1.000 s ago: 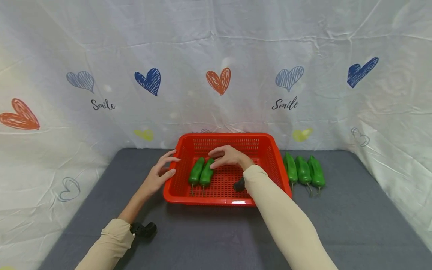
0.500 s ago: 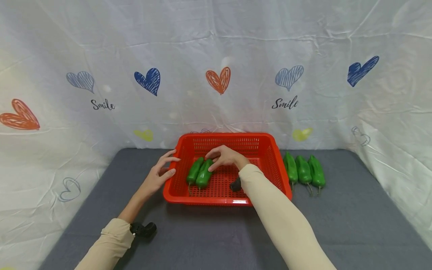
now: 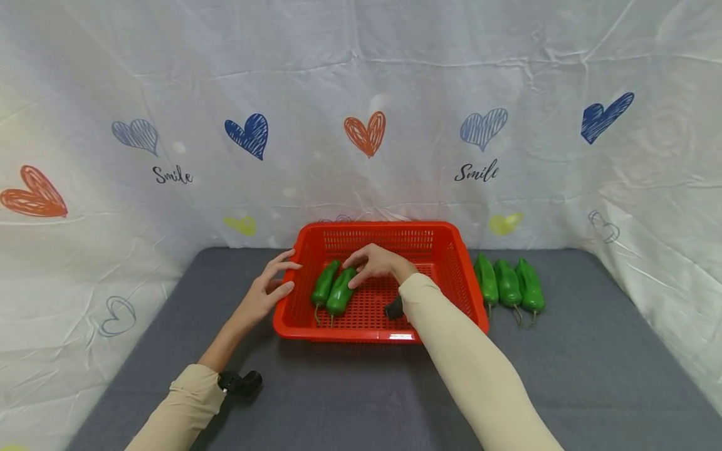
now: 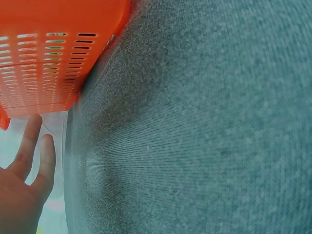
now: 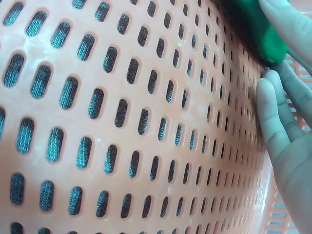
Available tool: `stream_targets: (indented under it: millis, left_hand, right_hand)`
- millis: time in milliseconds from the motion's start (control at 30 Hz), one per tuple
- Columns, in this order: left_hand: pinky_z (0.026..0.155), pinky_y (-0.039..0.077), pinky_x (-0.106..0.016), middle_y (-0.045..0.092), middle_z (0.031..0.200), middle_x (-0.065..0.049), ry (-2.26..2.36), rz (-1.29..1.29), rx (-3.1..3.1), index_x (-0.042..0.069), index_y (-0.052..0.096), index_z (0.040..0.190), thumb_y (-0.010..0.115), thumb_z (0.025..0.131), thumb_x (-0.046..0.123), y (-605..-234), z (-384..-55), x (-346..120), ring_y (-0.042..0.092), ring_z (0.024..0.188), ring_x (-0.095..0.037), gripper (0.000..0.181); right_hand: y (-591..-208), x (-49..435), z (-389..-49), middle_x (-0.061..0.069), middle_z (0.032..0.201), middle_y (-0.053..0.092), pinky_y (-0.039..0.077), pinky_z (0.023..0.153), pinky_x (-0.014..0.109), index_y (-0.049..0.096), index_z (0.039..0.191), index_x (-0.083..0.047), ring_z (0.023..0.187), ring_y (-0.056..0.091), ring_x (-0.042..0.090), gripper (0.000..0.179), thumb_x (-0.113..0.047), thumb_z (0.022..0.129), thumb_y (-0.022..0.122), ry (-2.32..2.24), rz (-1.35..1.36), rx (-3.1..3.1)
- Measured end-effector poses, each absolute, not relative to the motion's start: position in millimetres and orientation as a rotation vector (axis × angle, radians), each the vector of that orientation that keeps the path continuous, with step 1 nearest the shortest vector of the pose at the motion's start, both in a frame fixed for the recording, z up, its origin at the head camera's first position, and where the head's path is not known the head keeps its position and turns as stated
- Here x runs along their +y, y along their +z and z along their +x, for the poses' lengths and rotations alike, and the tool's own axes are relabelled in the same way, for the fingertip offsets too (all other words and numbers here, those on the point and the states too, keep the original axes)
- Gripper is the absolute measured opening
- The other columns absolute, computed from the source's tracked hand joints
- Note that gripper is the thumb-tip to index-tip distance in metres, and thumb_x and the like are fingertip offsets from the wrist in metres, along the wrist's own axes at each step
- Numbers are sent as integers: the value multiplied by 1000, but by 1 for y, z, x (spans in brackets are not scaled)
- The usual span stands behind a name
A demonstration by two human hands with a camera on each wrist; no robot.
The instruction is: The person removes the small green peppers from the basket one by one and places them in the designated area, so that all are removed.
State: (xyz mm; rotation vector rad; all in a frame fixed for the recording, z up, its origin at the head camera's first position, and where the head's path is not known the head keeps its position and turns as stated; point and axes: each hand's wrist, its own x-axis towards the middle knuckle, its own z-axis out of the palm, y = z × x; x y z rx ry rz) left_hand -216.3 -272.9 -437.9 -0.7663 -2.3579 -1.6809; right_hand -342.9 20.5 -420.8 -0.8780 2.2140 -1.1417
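Observation:
My right hand (image 3: 379, 262) reaches into a red plastic basket (image 3: 350, 336) and pinches the far end of a green pepper (image 3: 341, 295) between thumb and fingers. In the right wrist view, the thumb lies along the pepper (image 5: 274, 45) and the fingertips curl at its end. A second green pepper (image 3: 324, 285) lies just to its left on the basket floor; both stems point toward me. My left hand (image 3: 267, 289) rests at the basket's left rim with fingers relaxed and spread. In the left wrist view, two straight fingers (image 4: 47, 161) show beside the basket's slotted wall (image 4: 41, 73).
To the right of the basket, several green peppers (image 3: 508, 286) lie in a row on the dark grey tablecloth (image 3: 350, 394). Behind the table hangs a white curtain (image 3: 316, 81) printed with hearts. A black wrist camera (image 3: 241, 383) sits on each wrist.
My right hand has moved slightly left and closed on the right-hand pepper, which has shifted toward me and tilted. The left pepper has shifted a little left. My left hand stays put.

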Motion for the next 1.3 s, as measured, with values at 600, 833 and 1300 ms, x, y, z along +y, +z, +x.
stream_targets:
  millis: [600, 833, 1300]
  left_hand:
    - [83, 55, -32, 25, 163, -12, -1651, -743, -2386, 0, 54, 139, 55, 103, -1, -438, -215, -272, 60, 110, -46, 36]
    - [81, 57, -34, 24, 163, -10, -1675, -736, -2390, 1, 54, 139, 55, 103, 0, -437, -215, -272, 62, 107, -45, 36]
    - [82, 56, -34, 25, 163, -11, -1682, -747, -2379, 0, 54, 138, 56, 103, 0, -439, -216, -273, 62, 107, -45, 35]
  right_hand:
    - [-414, 21, -340, 1, 116, 71, 48, 90, 30, 74, 121, -3, 103, 58, 21, 44, -11, 80, 89, -1050, -887, 2201]
    - [-415, 21, -342, 3, 103, 71, 48, 79, 28, 76, 111, -3, 88, 54, 17, 33, -8, 81, 88, -1040, -902, 2171]
    - [-413, 24, -342, 4, 101, 69, 49, 85, 31, 73, 103, -5, 95, 59, 20, 30, -10, 78, 90, -1073, -921, 2156]
